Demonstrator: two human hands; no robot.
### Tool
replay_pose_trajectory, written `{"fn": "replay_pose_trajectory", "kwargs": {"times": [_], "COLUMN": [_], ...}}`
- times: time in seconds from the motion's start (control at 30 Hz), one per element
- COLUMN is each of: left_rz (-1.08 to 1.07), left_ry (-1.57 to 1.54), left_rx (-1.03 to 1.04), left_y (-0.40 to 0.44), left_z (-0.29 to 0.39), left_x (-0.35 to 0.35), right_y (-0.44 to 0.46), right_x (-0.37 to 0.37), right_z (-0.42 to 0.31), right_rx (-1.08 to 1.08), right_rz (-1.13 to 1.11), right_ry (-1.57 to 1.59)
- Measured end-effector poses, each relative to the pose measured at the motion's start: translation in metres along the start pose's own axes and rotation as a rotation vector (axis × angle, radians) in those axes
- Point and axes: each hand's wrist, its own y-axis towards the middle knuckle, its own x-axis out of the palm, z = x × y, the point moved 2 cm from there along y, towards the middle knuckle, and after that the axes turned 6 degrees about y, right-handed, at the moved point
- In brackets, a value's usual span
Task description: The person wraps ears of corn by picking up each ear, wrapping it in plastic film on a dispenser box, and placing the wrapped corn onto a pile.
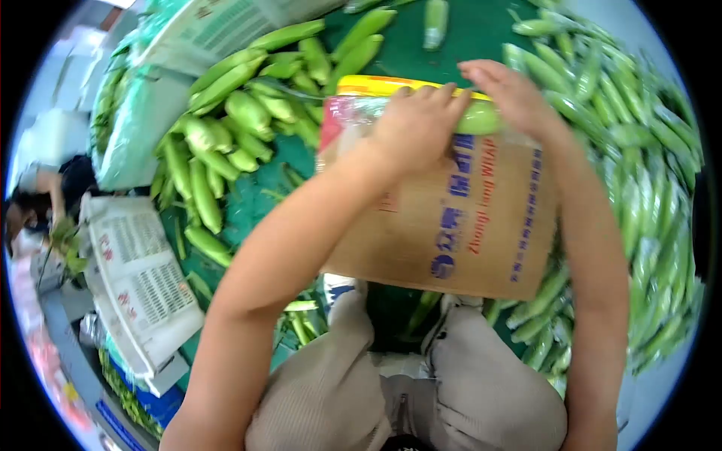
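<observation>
A brown cardboard box (391, 240) with blue and red print lies in front of my knees, a yellow strip (376, 85) and clear film at its far edge. My left hand (421, 124) rests on the far part of the box, its fingers bent beside a green vegetable (478, 119). At the right end of that vegetable is my right hand (508, 98), its fingers apart and the thumb side partly hidden. What lies under my left fingers is hidden.
Unwrapped green corn-like vegetables (248, 113) are piled at the left, film-wrapped ones (639, 188) at the right. White printed crates (143, 278) stand further left. Another person's arm (54, 194) shows at the far left.
</observation>
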Motion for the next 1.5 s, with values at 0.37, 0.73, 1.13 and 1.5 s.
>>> {"fn": "replay_pose_trajectory", "kwargs": {"times": [0.37,0.73,1.13,1.5], "left_rz": [-0.581,-0.889,0.372,-0.107], "left_ry": [-0.387,-1.152,-1.462,0.312], "left_rx": [0.053,0.011,-0.859,-1.410], "left_y": [-0.070,-0.218,-0.125,-0.308], "left_z": [0.040,0.060,0.060,-0.390], "left_x": [-0.041,-0.108,-0.071,-0.048], "right_y": [-0.026,-0.233,-0.155,-0.020], "right_x": [0.047,0.139,0.157,-0.133], "right_z": [-0.018,-0.140,-0.143,0.030], "right_rx": [0.004,0.316,0.265,-0.129], "right_rz": [-0.401,-0.843,-0.069,0.877], "right_ry": [-0.646,0.275,0.767,0.005]}}
